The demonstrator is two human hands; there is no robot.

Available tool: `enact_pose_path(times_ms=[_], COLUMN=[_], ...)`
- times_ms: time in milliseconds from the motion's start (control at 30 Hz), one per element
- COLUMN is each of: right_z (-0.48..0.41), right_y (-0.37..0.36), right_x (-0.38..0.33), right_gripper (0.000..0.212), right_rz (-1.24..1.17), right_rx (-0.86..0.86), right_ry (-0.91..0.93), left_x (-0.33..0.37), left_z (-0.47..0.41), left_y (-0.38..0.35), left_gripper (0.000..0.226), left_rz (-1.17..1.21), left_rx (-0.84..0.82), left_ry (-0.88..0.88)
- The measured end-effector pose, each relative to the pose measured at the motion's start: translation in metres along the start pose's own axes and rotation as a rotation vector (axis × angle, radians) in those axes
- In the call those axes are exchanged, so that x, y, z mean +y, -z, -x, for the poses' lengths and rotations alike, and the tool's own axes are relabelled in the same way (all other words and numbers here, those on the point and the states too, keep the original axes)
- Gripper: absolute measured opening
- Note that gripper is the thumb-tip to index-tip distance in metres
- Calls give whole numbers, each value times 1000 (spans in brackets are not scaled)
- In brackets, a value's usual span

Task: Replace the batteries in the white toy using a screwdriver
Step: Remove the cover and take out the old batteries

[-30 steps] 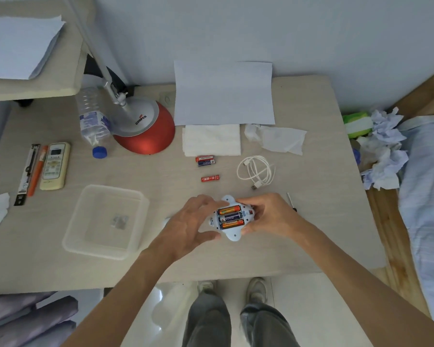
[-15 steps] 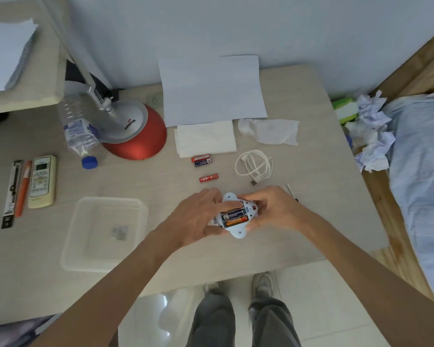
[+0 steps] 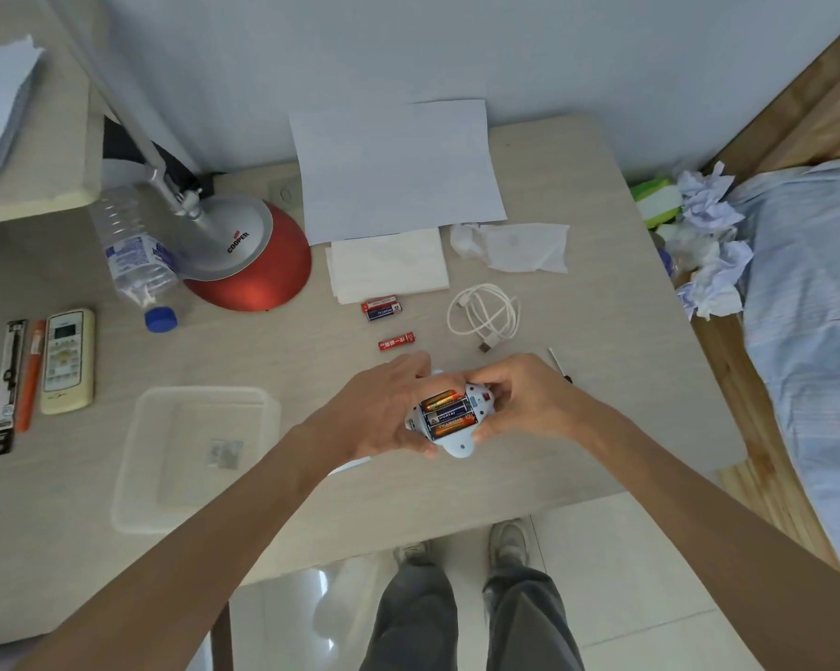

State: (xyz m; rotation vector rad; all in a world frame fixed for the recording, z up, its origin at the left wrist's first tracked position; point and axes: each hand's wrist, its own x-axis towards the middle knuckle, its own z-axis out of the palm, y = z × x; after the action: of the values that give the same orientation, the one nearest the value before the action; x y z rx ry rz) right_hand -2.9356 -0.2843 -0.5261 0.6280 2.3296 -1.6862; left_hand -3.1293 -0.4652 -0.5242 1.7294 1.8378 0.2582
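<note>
The white toy (image 3: 458,443) lies underside up near the table's front edge, its battery bay open with three batteries (image 3: 447,412) inside. My left hand (image 3: 384,414) grips its left side. My right hand (image 3: 524,399) holds its right side, fingers over the top end. Three loose batteries lie beyond: a pair (image 3: 381,308) and a single red one (image 3: 396,341). The small screwdriver (image 3: 558,365) rests on the table just right of my right hand. A white edge (image 3: 352,464) shows under my left wrist; what it is cannot be told.
A clear plastic tray (image 3: 195,457) with small metal bits sits left of my hands. A white cable (image 3: 486,314), tissues (image 3: 389,263), paper sheet (image 3: 394,167), red lamp base (image 3: 248,263), water bottle (image 3: 134,249), remote (image 3: 67,360) and pens (image 3: 28,375) lie around. A bed stands right.
Both hands stay on the toy. The toy has turned slightly and all three batteries show again after my left fingers covered the top one half a second ago.
</note>
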Motion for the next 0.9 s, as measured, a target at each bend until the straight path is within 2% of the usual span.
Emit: enact_pose_path(times_ms=[133, 267, 433, 567, 633, 800, 900], right_z=[1, 2, -1, 0, 1, 2, 2], right_y=[-1, -4, -5, -6, -6, -6, -6], right_x=[1, 1, 3, 4, 4, 3, 1], right_gripper=[74, 75, 77, 77, 76, 77, 76], right_rz=[-10, -64, -91, -106, -105, -94, -77], right_rx=[12, 10, 0, -1, 3, 13, 19], right_ry=[5, 14, 26, 30, 31, 30, 30], left_x=[-1, -1, 5, 13, 16, 21, 22], left_z=[6, 12, 13, 8, 5, 3, 3], left_y=[-1, -10, -32, -44, -47, -44, -41], left_gripper=[86, 76, 46, 51, 46, 34, 32], left_rz=[170, 370, 470, 492, 523, 648, 622], left_rx=[36, 127, 295, 435, 475, 519, 514], left_ry=[52, 149, 204, 312, 321, 351, 315])
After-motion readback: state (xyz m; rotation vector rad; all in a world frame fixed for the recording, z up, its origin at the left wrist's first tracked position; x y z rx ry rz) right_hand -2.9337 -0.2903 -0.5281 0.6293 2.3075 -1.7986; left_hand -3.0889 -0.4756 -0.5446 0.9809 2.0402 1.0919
